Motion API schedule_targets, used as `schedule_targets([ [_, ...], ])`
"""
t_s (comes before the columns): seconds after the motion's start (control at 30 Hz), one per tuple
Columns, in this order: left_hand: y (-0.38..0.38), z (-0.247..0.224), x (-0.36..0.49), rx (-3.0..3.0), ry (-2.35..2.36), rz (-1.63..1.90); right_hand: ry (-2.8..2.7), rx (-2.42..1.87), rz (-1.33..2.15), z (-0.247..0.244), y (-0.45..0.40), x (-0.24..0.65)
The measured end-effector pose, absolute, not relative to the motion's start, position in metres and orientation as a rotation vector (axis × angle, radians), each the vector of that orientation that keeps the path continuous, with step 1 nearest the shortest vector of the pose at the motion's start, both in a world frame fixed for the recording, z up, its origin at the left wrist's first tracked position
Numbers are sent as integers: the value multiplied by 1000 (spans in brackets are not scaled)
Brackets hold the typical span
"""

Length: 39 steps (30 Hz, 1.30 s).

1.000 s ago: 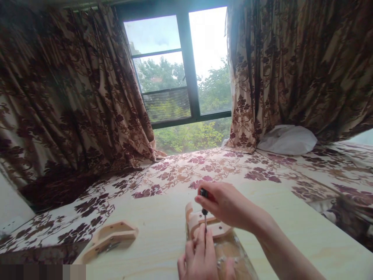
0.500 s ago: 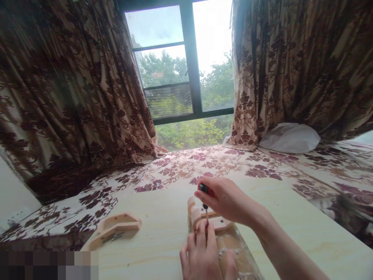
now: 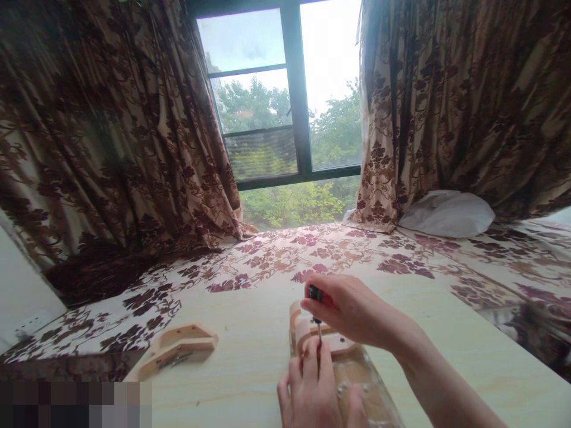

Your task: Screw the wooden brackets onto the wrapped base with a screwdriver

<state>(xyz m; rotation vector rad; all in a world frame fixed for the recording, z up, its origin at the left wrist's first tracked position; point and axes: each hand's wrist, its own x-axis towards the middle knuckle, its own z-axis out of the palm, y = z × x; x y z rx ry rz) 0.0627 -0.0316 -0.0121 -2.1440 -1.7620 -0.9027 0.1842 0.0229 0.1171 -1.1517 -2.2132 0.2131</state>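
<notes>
My right hand (image 3: 345,306) is closed around the black and red handle of a screwdriver (image 3: 314,293), held nearly upright. Its thin metal shaft runs down between the fingertips of my left hand (image 3: 307,383), where the tip is hidden. Those fingers are bent and close together around the shaft, with the thumb apart on the right; what they hold is hidden. Beyond them, curved pale wooden pieces (image 3: 307,329) with dark holes rest on a clear-wrapped, brownish flat package (image 3: 357,371). Small light bits lie on the package beside my left thumb.
Another angled wooden piece (image 3: 185,345) with dark holes lies at the left of the pale wooden board (image 3: 241,368), small dark metal parts (image 3: 178,358) beside it. Behind stretches floral cloth (image 3: 276,255), with a white bag (image 3: 448,214) at right, below curtains and a window (image 3: 303,119).
The view has shifted slightly, so most things sit a little further right. Both hands keep their places on the screwdriver and around its shaft.
</notes>
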Motion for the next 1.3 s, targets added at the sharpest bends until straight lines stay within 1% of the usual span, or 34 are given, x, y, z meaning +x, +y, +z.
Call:
schedule_targets([
  [0.2, -31, -17, 61, -2139, -1734, -809, -2086, -1360, 170, 113, 29, 182],
  [0.33, -28, -23, 58, -2123, -1726, -785, -2144, -1258, 208, 116, 24, 184],
  [0.5, -27, -25, 60, -2119, -1747, -864, -2220, -1137, 239, 117, 23, 181],
  [0.77, -33, -15, 67, -2127, -1865, -1078, -2082, -1396, 120, 111, 31, 182],
  [0.9, -33, -15, 68, -2095, -1889, -1213, -2211, -1241, 166, 116, 23, 189],
  [1.0, -33, -15, 68, -2112, -1887, -1211, -2243, -1156, 216, 117, 22, 188],
  [1.2, -33, -15, 67, -2126, -1878, -1158, -2175, -1311, 152, 112, 27, 182],
  [1.3, -33, -15, 67, -2099, -1875, -1190, -2197, -1279, 160, 116, 21, 186],
])
